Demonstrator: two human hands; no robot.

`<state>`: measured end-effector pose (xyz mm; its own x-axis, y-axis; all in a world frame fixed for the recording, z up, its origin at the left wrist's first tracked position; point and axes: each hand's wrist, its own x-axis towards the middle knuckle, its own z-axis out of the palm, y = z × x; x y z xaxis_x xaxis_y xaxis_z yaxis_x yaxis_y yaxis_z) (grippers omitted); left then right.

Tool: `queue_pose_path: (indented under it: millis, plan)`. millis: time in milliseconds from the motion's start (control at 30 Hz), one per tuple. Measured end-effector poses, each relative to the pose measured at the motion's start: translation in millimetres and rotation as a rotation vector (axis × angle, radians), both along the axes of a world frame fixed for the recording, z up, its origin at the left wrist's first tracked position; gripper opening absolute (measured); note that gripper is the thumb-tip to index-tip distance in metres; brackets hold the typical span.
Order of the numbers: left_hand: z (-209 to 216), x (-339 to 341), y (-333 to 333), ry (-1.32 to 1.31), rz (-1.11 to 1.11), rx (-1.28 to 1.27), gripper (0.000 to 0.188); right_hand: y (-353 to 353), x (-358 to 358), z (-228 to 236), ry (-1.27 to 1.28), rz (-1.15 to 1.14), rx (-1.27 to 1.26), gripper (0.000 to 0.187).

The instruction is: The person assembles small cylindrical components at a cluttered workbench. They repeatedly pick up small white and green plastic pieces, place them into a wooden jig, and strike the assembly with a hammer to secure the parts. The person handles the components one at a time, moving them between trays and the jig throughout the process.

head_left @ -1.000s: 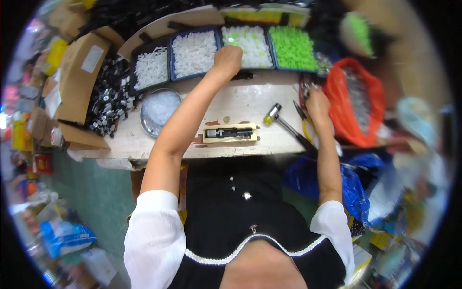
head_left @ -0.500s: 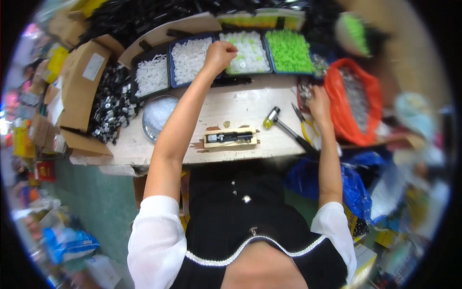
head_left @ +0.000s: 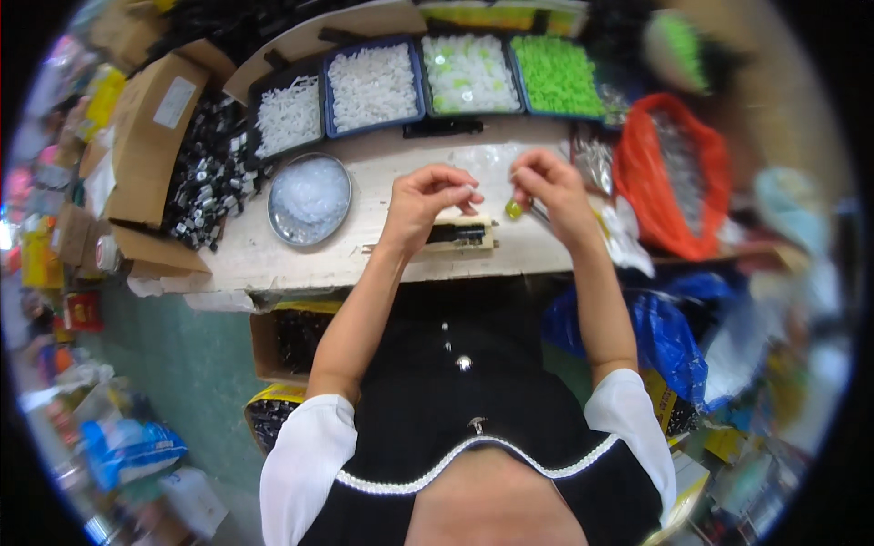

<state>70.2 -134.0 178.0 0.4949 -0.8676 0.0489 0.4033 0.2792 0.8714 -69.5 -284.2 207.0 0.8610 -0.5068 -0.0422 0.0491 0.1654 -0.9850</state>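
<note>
Above the workbench, my left hand [head_left: 426, 202] pinches a small white plastic piece [head_left: 472, 188] between thumb and fingertips. Level with it, my right hand [head_left: 553, 193] is closed in a pinch; what its fingertips hold is too small to make out. A gap separates the two hands. Below the left hand lies a pale wooden block fixture [head_left: 492, 240] with a black part [head_left: 460, 237] set in it, partly covered by the hand. Under the right hand shows the yellow face of a hammer [head_left: 513, 210], its handle mostly hidden.
Along the back stand trays of white pieces [head_left: 371, 86], white and yellow-green pieces [head_left: 469, 75], and green pieces [head_left: 553, 77]. A round metal dish [head_left: 309, 238] and black parts [head_left: 205, 191] lie left. An open red bag [head_left: 628, 173] stands right.
My left hand has come back from the white and yellow-green tray to above the fixture. My right hand has moved left from the small metal parts at the right, toward the left hand.
</note>
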Motion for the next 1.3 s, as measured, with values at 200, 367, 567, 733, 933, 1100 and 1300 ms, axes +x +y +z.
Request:
queue_pose_path:
  millis: [200,367,567,733,933,1100,1300]
  plan:
    - [-5,-13,27,-0.043,0.020,-0.124,0.009,33,16,-2,-0.010,0.221,0.131,0.011]
    - [-5,-15,31,-0.123,0.035,-0.129,0.011,39,19,-2,0.019,0.259,0.122,0.012]
    - [-4,-17,34,-0.330,0.095,-0.094,0.010,38,19,-4,0.116,0.321,0.101,0.011]
    - [-6,-11,42,-0.514,0.098,-0.040,0.010,55,21,-10,0.078,0.108,-0.510,0.009]
    - [-11,-12,46,-0.610,0.259,0.021,0.008,65,17,-14,-0.048,-0.009,-0.787,0.007]
    - [-17,-12,49,-0.889,0.347,0.071,0.013,70,17,-24,-0.110,-0.010,-0.936,0.009]
    - [-15,3,67,-1.177,0.340,0.241,0.023,67,20,-35,-0.091,0.084,-1.219,0.011]
